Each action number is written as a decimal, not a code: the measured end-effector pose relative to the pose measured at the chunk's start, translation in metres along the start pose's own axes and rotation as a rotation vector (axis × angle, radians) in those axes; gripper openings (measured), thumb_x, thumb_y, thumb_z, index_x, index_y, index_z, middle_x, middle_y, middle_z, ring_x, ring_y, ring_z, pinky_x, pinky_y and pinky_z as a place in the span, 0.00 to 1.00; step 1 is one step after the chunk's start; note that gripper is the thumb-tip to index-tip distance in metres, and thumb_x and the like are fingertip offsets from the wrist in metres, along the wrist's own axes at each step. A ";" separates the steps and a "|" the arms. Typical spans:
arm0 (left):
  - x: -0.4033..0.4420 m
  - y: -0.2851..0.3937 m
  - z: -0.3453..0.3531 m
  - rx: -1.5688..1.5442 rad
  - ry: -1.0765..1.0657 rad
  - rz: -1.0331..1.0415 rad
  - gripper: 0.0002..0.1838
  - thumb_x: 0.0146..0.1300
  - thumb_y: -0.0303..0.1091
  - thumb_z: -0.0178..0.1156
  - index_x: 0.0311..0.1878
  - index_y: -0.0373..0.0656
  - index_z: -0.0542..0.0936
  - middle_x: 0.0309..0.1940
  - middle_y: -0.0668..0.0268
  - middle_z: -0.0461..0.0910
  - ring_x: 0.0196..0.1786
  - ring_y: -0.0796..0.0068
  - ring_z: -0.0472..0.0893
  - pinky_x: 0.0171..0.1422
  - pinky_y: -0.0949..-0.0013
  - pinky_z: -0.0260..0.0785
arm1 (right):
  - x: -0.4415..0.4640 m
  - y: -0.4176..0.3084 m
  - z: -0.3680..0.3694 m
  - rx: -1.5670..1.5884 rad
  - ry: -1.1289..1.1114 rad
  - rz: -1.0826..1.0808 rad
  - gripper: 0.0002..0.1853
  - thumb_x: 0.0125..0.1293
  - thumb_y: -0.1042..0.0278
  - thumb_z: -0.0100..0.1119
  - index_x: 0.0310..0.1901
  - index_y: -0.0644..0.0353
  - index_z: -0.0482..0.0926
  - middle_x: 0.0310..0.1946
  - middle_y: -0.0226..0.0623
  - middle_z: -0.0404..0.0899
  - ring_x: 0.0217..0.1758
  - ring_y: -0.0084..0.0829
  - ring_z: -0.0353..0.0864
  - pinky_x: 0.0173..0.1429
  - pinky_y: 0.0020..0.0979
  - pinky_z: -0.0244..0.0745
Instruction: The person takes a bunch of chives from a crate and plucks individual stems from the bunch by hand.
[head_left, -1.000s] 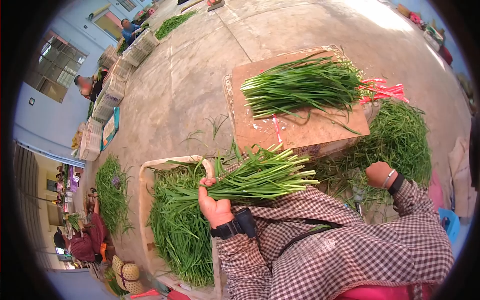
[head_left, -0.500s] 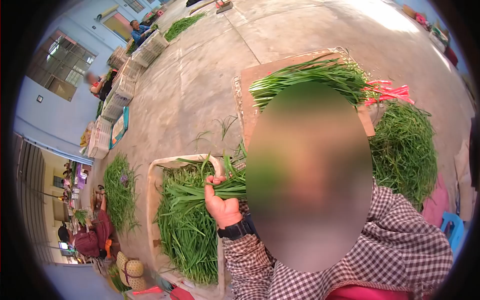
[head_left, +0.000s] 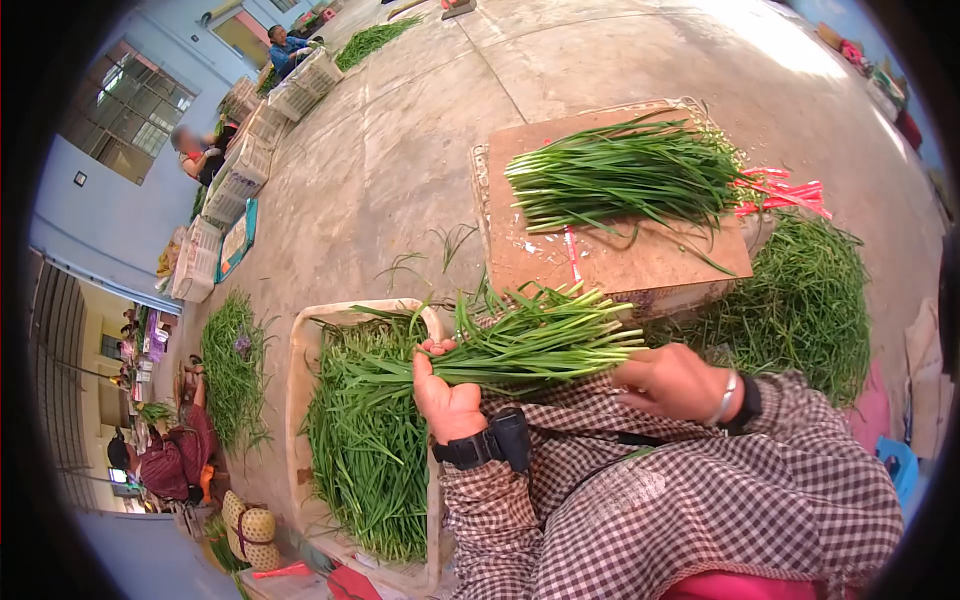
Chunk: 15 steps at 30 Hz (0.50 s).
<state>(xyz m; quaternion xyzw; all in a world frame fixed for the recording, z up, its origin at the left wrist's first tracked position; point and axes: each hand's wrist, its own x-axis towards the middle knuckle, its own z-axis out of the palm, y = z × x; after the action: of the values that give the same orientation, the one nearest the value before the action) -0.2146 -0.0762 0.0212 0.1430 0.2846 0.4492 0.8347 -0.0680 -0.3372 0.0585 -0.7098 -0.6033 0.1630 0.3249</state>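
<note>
My left hand (head_left: pixel 446 398), with a black strap and device at its wrist, is closed around a bunch of garlic chives (head_left: pixel 545 340). The leaves point left over a crate and the pale stem ends point right. At those ends my right hand (head_left: pixel 682 384), wearing a bracelet, has its fingers pinched together; what lies between them is hidden. Below the left hand, a pale crate (head_left: pixel 298 400) holds many loose chives (head_left: pixel 370 470). Ahead, a larger pile of chives (head_left: pixel 625 172) lies on a brown board (head_left: pixel 640 262), stems to the left.
Red ties (head_left: pixel 785 192) lie at the board's right end. Loose greens (head_left: pixel 815 300) are heaped on the floor at right, and another heap (head_left: pixel 235 370) at left. A woven hat (head_left: pixel 250 532) rests near the crate. Other people sit by white crates (head_left: pixel 240 190) along the wall.
A blurred oval that covered the middle is gone, so my right hand, the bunch's stem ends and the whole pile on the board now show. My left hand keeps its hold in nearly the same place.
</note>
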 end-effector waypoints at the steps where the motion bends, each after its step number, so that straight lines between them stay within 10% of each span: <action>1: -0.002 0.000 0.003 0.012 -0.008 -0.017 0.06 0.67 0.32 0.50 0.33 0.42 0.70 0.26 0.68 0.69 0.33 0.72 0.70 0.46 0.66 0.69 | 0.011 -0.008 0.009 -0.038 0.090 -0.073 0.11 0.50 0.63 0.63 0.33 0.57 0.74 0.26 0.38 0.74 0.27 0.40 0.77 0.29 0.38 0.73; 9: 0.001 0.001 -0.013 0.081 0.013 -0.004 0.09 0.65 0.33 0.52 0.28 0.44 0.70 0.27 0.69 0.71 0.35 0.72 0.71 0.50 0.65 0.65 | 0.055 0.010 0.066 -0.387 0.364 -0.174 0.09 0.48 0.67 0.59 0.28 0.58 0.70 0.24 0.37 0.69 0.27 0.36 0.76 0.28 0.35 0.72; 15: 0.004 -0.001 -0.009 0.003 -0.023 -0.015 0.10 0.66 0.36 0.52 0.30 0.43 0.70 0.27 0.67 0.72 0.35 0.71 0.71 0.49 0.66 0.66 | 0.038 -0.006 0.039 -0.088 0.139 -0.042 0.08 0.53 0.66 0.60 0.31 0.58 0.73 0.26 0.38 0.72 0.28 0.41 0.76 0.30 0.39 0.72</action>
<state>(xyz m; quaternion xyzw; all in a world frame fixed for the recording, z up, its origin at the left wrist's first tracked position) -0.2181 -0.0734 0.0118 0.1472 0.2769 0.4406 0.8411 -0.0882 -0.2896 0.0400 -0.7201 -0.6008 0.0799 0.3377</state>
